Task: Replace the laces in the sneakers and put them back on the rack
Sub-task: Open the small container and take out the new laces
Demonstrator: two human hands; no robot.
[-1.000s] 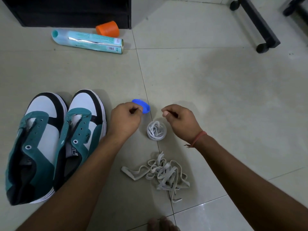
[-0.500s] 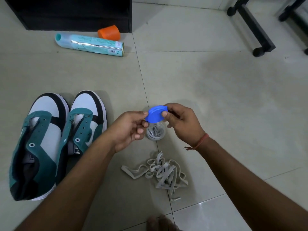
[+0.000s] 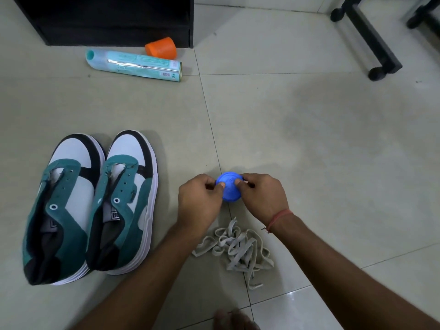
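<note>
Low over the tiled floor (image 3: 309,144), both hands, left (image 3: 200,201) and right (image 3: 262,198), pinch a blue lid (image 3: 229,190) with curled fingers.

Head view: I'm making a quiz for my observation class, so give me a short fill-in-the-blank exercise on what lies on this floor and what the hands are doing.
1. Both the left hand and the right hand hold a round lid coloured ____.
2. The two sneakers stand side by side with no ____ in their eyelets.
3. The loose laces lie in a pile on the ____.
4. Beside the teal spray can lies a cap coloured ____.

Missing words: blue; laces; floor; orange
</note>
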